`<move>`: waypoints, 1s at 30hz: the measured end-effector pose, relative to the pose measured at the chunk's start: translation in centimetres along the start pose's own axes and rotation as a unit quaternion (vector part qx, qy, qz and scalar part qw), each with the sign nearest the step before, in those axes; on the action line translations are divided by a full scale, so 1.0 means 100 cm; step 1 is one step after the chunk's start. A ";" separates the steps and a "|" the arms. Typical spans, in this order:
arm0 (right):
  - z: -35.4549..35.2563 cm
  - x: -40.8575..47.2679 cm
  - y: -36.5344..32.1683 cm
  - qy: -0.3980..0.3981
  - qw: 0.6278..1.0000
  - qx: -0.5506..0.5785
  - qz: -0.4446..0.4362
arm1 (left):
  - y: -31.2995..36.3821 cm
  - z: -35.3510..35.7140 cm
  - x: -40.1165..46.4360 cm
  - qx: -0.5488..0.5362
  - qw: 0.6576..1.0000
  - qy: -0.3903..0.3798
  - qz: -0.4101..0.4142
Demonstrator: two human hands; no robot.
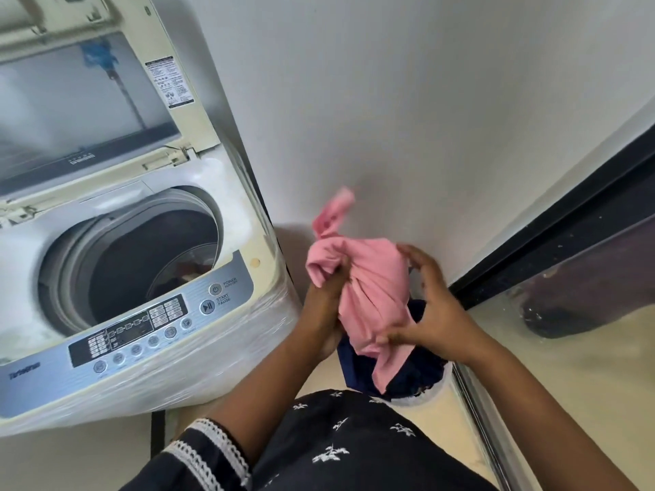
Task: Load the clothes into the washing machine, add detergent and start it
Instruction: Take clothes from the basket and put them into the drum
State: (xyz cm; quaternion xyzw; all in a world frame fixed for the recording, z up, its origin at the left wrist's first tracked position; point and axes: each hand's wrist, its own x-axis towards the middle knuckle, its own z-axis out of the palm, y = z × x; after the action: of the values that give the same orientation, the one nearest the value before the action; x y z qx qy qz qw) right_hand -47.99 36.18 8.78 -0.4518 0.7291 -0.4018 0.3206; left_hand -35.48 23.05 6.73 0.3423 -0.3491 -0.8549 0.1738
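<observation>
Head view: at centre frame my left hand (324, 295) gripped a bunched pink garment (368, 278) while my right hand (432, 313) pinched its lower fold, lifting it clear of dark clothes (414, 373) in a bucket (425, 396) below. At left the washing machine (149, 313) stood with lid (81, 111) raised, drum (141, 264) open, likely ready for loading.

Pink garment (368, 278), navy cloth (411, 377) beneath, possibly cream washing machine (227, 341)
</observation>
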 end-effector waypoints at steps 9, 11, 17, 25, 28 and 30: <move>0.047 -0.011 0.060 0.052 0.981 0.020 0.187 | 0.018 -0.016 0.015 0.468 0.880 0.058 -0.054; 0.035 -0.011 0.065 0.034 0.973 -0.150 0.172 | 0.015 -0.031 0.018 0.582 0.808 0.089 -0.026; 0.031 0.005 0.000 0.078 0.968 -0.228 0.068 | -0.013 -0.032 0.003 0.556 0.811 -0.179 0.045; 0.008 0.011 0.007 0.004 0.998 0.066 0.000 | 0.003 -0.040 -0.002 -0.040 0.999 -0.024 -0.006; 0.021 0.008 0.016 -0.061 0.996 0.055 0.036 | 0.006 -0.035 -0.007 -0.108 0.991 -0.044 -0.062; 0.032 0.008 0.019 -0.030 0.992 0.112 0.056 | 0.008 -0.029 -0.008 -0.064 0.995 -0.045 -0.062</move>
State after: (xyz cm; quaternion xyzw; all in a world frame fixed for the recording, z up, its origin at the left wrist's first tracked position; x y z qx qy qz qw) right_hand -46.35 35.02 5.51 -0.3837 0.6935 -0.4486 0.4131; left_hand -32.82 21.55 6.13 0.3128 -0.2796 -0.8989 0.1262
